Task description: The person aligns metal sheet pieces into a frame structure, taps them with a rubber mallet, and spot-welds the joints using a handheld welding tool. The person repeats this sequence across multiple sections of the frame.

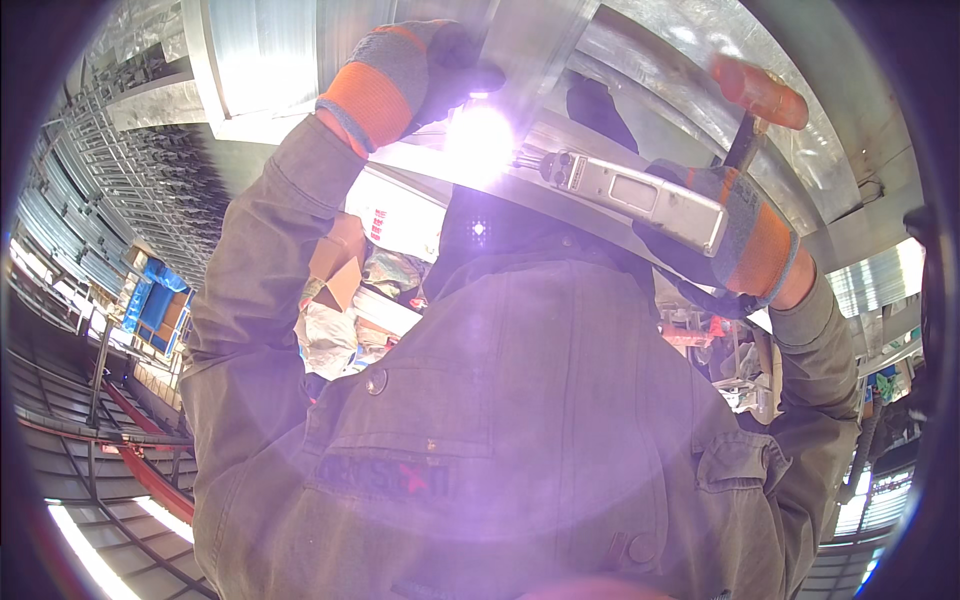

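My right hand (735, 215), in a grey and orange glove, is closed around a silver handheld welding gun (640, 195). The gun's narrow nozzle points left at a glaring white-violet spot on a metal piece (570, 135). Just above that glare is my left hand (415, 80), in a matching glove, with curled fingers against the metal. Its fingertips are dark beside the light, so what they grip cannot be made out. A hammer (762, 92) with a red head lies beyond my right hand, its dark handle running down toward the glove.
Shiny metal sheets (680, 75) spread across the top. Rows of metal parts (150, 170) are at the left. An open cardboard box (337, 260) and bags (328, 338) show below my left forearm. A blue-covered frame (160, 305) stands at the far left.
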Demonstrator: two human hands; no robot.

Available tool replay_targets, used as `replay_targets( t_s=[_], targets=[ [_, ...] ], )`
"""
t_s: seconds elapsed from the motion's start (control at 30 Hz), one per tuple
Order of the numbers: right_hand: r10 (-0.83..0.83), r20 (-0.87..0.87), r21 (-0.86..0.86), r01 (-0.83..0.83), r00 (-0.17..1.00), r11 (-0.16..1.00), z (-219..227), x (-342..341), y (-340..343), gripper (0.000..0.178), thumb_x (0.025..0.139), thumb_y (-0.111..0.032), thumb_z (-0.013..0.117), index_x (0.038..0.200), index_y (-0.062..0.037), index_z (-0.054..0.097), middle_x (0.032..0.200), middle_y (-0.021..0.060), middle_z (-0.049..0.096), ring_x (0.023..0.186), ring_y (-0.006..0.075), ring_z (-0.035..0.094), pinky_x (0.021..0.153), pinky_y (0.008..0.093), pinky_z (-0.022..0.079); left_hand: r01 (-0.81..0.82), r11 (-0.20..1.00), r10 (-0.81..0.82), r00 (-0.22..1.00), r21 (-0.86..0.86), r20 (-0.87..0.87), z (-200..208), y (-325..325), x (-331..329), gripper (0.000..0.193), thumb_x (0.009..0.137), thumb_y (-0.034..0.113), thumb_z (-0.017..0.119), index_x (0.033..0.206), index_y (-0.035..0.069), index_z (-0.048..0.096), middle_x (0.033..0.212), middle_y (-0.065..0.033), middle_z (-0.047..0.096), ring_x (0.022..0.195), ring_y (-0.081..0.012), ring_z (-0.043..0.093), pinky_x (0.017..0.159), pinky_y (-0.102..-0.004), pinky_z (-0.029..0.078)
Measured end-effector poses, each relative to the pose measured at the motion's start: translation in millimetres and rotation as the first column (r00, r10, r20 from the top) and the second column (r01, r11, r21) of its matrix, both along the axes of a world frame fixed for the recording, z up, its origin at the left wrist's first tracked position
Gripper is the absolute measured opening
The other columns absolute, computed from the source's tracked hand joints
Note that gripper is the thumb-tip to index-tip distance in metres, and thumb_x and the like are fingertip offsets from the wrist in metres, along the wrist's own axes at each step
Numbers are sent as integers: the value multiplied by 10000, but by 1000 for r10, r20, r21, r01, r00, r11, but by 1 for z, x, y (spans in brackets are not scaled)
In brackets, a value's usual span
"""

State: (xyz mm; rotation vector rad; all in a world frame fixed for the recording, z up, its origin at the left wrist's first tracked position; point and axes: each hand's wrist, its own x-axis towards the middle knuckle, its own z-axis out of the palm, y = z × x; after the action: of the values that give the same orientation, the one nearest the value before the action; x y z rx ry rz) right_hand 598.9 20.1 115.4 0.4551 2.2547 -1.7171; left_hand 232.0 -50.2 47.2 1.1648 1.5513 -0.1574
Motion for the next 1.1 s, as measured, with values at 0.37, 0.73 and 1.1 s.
replay_targets(
  t_s=[0.37, 0.73, 1.1],
  targets=[
    [-44, 53, -42, 46, 998, 998, 6, 4, 2, 246, 971, -164, 788, 1185, -56, 732, 1053, 124, 712, 875, 363, 712, 749, 460, 557, 31, 999, -32, 999, -30, -34, -7, -1, -4, 596, 925, 658, 757, 916, 64, 710, 702, -74, 655, 621, -236, 632, 612, -448, 520],
    [-103, 51, -88, 108, 993, 990, 4, 13, -1, 233, 964, -147, 798, 1168, -64, 721, 1040, 121, 689, 883, 358, 702, 746, 456, 553, -46, 994, 42, 998, -103, -47, 12, 6, 6, 362, 1007, 372, 879, 954, 62, 700, 756, 42, 591, 640, -60, 526, 537, -269, 458],
    [-146, 15, -81, 147, 989, 986, 1, 22, -6, 247, 994, -152, 784, 1203, -31, 732, 1054, 145, 713, 904, 377, 714, 771, 457, 571, -79, 993, 76, 996, -88, -41, 11, 4, 5, 435, 992, 432, 896, 1007, 34, 721, 771, 15, 632, 666, -72, 581, 582, -268, 516]
  ],
)
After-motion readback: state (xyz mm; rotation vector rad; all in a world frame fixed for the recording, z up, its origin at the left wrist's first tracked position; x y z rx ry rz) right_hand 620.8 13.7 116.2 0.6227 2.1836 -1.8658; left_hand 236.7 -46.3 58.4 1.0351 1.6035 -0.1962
